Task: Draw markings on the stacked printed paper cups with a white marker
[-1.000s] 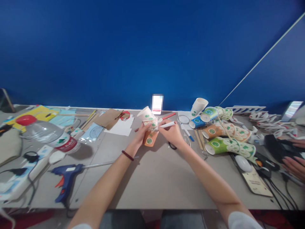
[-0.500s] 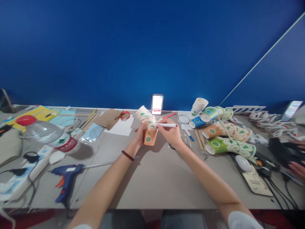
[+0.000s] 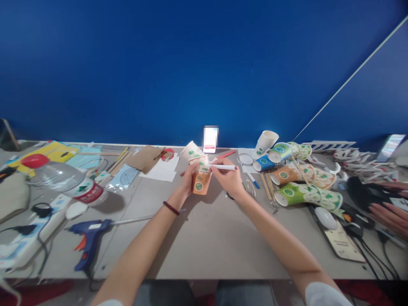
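Observation:
In the middle of the view, my left hand point(image 3: 188, 177) is closed round a chain of joined paper cups point(image 3: 200, 182), orange at the near end and white with green leaf marks at the far end. The far cup tilts up and to the left. My right hand point(image 3: 230, 180) pinches a white marker point(image 3: 225, 167) with a dark red end. The marker's tip points left at the cups, by the joint above the orange part; whether it touches I cannot tell. Behind the cups a lit phone point(image 3: 210, 139) leans against the blue wall.
To the left are a blue hot glue gun point(image 3: 92, 233), a power strip point(image 3: 38, 233) and a large plastic bottle point(image 3: 68, 180). Several joined paper cups point(image 3: 296, 193) lie to the right, near a stack of white cups point(image 3: 266, 141). Another person's hand point(image 3: 390, 214) is at the far right.
My hands, the cups and the marker have hardly moved. At the far right, the other person's hands and a black object there have shifted to the left.

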`<action>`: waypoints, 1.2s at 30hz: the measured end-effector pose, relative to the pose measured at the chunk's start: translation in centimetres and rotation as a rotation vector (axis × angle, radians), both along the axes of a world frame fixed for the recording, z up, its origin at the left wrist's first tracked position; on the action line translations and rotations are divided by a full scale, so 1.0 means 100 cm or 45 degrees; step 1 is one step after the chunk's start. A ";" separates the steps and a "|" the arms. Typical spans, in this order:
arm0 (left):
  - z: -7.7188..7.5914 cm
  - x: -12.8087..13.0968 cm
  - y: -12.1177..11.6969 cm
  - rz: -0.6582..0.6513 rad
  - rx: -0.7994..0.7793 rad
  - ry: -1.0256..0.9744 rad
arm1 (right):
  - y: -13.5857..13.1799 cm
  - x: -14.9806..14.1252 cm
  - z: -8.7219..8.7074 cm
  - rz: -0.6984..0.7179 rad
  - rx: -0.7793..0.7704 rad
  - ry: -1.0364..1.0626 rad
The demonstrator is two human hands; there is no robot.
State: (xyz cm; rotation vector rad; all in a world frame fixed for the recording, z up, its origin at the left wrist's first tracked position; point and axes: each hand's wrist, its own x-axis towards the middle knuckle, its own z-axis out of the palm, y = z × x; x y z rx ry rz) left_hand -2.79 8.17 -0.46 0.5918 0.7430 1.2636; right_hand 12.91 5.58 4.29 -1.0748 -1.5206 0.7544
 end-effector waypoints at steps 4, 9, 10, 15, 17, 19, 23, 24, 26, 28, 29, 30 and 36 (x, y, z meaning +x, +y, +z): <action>0.001 0.001 0.000 0.013 -0.035 0.016 | -0.001 0.000 0.002 -0.016 0.001 -0.039; 0.003 0.001 -0.002 0.005 -0.002 0.026 | -0.003 0.000 0.006 -0.027 -0.005 -0.108; 0.003 0.000 -0.002 0.000 -0.003 0.033 | -0.003 0.000 0.006 -0.027 -0.011 -0.128; 0.002 0.001 -0.002 0.004 -0.026 0.067 | -0.002 0.002 0.007 0.003 -0.066 -0.219; 0.002 0.001 -0.002 0.009 -0.021 0.065 | -0.001 0.003 0.007 0.013 -0.068 -0.224; 0.003 0.002 -0.002 0.009 -0.011 0.066 | -0.001 0.003 0.007 0.013 -0.058 -0.220; 0.005 0.001 -0.003 -0.017 0.004 0.056 | -0.002 0.002 0.007 0.007 -0.016 -0.165; 0.005 0.001 -0.003 -0.019 0.004 0.051 | -0.002 0.001 0.007 -0.001 -0.005 -0.142; 0.005 0.002 -0.003 -0.009 -0.007 0.041 | -0.002 0.001 0.006 -0.012 0.006 -0.101; 0.006 0.002 -0.003 -0.002 -0.021 0.038 | -0.002 0.000 0.004 -0.009 0.006 -0.077; 0.006 0.002 -0.003 0.000 -0.024 0.040 | -0.002 0.000 0.003 -0.007 0.004 -0.071; 0.006 0.002 -0.003 0.003 -0.023 0.043 | -0.002 0.000 0.003 -0.007 0.002 -0.069; 0.005 0.002 -0.003 -0.002 -0.013 0.065 | -0.001 0.000 0.001 -0.020 -0.004 -0.076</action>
